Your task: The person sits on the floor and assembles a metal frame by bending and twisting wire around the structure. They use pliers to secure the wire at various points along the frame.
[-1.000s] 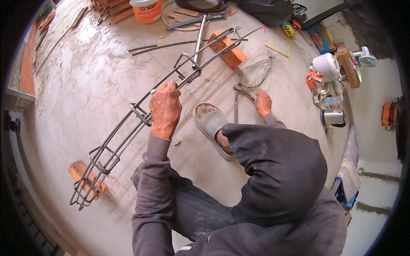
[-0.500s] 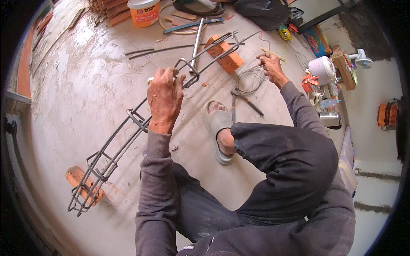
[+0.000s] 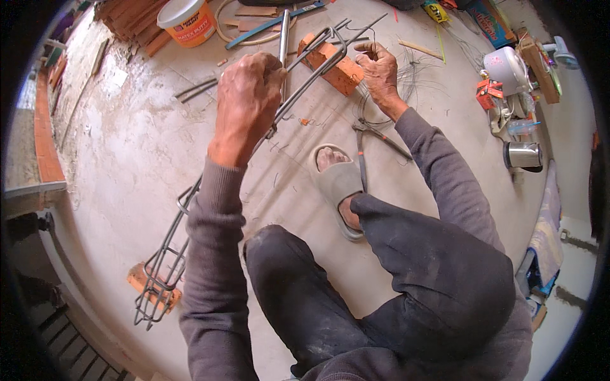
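Note:
A long rebar cage [image 3: 166, 257], made of dark rods with bent stirrups, slants from the lower left to the upper middle. My left hand [image 3: 246, 101] is closed over its rods near the far end; the fingertips are partly hidden. A rectangular stirrup [image 3: 335, 56] sits around the rods beyond that hand. My right hand [image 3: 381, 75] is just right of the rod ends, fingers curled and thumb near the forefinger; whatever they pinch is too small to make out. One orange brick [image 3: 346, 76] lies under the far end, another brick [image 3: 138, 277] under the near end.
Pincers [image 3: 381, 140] lie beside my sandalled foot [image 3: 340, 181], near loose thin wire [image 3: 419, 73]. A metal tube [image 3: 284, 38], a blue bar [image 3: 273, 26] and a putty bucket [image 3: 185, 24] are at the back. A white rice cooker [image 3: 507, 70] and metal kettle [image 3: 524, 154] stand right.
My left hand has moved along the cage toward its far end, and the stirrup now sits nearer the rod tips. My right hand has come left, closer to the rods. The view has shifted.

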`<state>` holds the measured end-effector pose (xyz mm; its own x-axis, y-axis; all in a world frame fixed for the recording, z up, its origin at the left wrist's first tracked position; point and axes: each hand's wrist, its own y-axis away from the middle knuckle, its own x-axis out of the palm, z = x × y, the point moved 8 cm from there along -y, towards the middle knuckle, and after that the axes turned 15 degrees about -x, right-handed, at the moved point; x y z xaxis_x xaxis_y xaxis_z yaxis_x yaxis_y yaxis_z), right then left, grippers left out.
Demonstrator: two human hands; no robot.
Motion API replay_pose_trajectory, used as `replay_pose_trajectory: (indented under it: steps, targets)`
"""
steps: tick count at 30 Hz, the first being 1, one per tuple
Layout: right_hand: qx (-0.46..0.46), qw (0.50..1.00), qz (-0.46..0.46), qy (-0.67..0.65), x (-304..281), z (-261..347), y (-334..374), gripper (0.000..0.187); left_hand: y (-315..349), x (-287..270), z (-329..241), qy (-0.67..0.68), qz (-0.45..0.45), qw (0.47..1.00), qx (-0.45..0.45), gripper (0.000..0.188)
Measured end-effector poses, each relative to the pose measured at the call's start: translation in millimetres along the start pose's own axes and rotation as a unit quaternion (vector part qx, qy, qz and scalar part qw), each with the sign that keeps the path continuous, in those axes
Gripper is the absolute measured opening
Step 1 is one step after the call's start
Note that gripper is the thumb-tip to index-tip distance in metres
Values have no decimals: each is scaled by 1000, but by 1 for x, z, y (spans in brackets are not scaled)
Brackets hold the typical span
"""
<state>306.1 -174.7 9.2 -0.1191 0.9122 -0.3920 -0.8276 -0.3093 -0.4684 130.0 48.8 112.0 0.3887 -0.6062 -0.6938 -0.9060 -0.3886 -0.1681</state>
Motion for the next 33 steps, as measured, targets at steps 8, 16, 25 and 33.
replay_pose_trajectory:
  steps: [8,16,25,33]
  targets:
    - [16,995,-65,-68,4,-16,-2,16,-69,90,12,62,219,969,-92,35]
    - [-44,998,-49,-8,15,-2,-4,22,-73,143,8,216,337,900,-174,37]
    - [-52,998,-25,21,24,3,-9,22,-85,164,24,389,380,776,-320,31]
    - [-153,985,-12,83,25,8,-13,27,-100,174,24,427,424,748,-281,38]
